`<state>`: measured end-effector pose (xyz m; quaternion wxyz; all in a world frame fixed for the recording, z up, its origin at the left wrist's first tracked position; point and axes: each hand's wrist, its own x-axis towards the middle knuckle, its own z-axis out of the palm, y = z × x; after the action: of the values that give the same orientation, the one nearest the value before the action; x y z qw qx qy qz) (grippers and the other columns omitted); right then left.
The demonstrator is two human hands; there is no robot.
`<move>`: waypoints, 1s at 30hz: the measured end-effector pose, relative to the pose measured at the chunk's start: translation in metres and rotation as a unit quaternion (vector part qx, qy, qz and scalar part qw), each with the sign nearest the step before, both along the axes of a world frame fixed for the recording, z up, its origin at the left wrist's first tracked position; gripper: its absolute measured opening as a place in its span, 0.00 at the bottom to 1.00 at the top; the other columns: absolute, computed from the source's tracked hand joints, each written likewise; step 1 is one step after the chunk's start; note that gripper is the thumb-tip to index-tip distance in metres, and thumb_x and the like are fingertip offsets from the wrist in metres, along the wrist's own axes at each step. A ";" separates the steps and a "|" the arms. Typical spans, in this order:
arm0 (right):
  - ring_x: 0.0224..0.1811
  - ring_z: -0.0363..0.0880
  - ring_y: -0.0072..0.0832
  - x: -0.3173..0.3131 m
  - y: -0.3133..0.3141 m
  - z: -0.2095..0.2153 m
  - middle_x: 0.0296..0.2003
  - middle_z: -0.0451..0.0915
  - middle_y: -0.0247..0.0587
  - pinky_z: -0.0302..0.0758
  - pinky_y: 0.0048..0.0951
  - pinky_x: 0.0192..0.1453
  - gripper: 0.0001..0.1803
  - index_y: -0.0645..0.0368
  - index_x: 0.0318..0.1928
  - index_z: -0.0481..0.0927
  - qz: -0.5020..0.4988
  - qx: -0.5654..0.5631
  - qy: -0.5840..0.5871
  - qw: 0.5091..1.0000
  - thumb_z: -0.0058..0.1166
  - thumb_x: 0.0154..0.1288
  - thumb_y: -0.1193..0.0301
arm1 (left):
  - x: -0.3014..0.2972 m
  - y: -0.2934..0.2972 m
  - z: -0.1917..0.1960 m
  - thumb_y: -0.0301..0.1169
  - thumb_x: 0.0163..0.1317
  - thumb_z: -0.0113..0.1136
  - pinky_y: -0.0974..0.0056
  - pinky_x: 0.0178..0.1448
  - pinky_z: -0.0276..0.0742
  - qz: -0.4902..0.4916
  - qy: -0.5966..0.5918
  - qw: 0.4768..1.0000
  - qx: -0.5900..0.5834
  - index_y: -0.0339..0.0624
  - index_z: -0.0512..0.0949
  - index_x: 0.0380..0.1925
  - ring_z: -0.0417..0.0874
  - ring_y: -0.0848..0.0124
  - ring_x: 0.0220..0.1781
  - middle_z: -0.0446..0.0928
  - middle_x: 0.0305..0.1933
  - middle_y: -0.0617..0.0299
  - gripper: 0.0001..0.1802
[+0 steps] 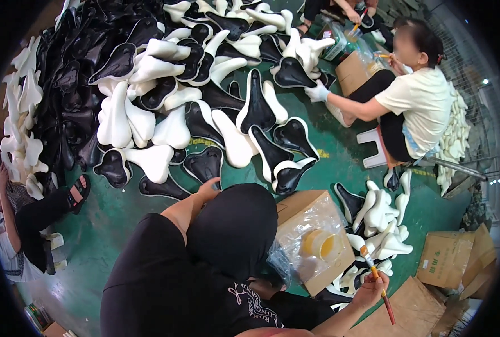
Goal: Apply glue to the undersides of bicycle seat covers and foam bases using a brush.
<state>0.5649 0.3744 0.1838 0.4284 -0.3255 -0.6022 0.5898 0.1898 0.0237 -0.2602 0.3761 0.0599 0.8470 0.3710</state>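
My right hand [369,290], low on the right, is closed around a paintbrush [383,297] with a yellowish handle and a red end; its bristles point up and away from me. My left arm reaches forward past my dark-clothed knee [233,224]. At its end my left hand [207,191] meets the narrow end of a black bicycle saddle shell [203,163]; most of its fingers are hidden, so I cannot tell its grip. Between knee and brush, a round tub [324,245] of yellowish liquid stands on a plastic-covered cardboard box [300,208].
A large heap of black shells and white foam saddle pads [168,126] spreads ahead. More white pads [382,208] lie beyond the box. At right a co-worker [418,106] sits on a stool [373,149], holding a brush and a saddle. Another person [19,230] is at left. Cardboard [444,258] lies lower right.
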 end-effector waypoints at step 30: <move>0.43 0.76 0.22 0.013 -0.022 0.014 0.43 0.77 0.40 0.75 0.20 0.46 0.17 0.63 0.53 0.71 -0.006 -0.022 0.040 0.999 0.53 0.66 0.72 | -0.056 0.005 0.151 0.35 0.50 0.56 0.61 0.35 0.72 0.499 -0.326 0.771 0.225 0.43 0.72 0.28 0.70 0.67 0.23 0.71 0.24 0.63 0.09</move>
<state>0.5780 0.3523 0.1975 0.4486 -0.3140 -0.5697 0.6128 0.1335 0.0286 -0.1093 0.3674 -0.4123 0.4771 0.6837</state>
